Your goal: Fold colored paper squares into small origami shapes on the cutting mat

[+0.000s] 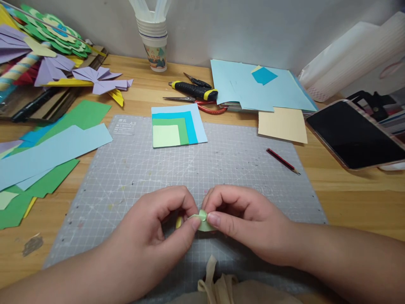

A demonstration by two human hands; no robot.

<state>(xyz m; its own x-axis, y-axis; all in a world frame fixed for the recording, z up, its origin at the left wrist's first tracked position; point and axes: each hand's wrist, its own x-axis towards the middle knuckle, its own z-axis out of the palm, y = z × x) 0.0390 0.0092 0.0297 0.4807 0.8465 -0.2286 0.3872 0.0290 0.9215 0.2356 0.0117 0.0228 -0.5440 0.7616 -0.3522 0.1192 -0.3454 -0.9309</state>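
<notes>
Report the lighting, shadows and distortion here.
In the head view, light is soft; a dim shadow lies on the gray gridded mat below the bare left hand and bare right hand; edges look stretched; the black tablet screen shows no strong glare.

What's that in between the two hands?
In the head view, a small piece of light green paper is between them, pinched by both the left hand and the right hand.
</notes>
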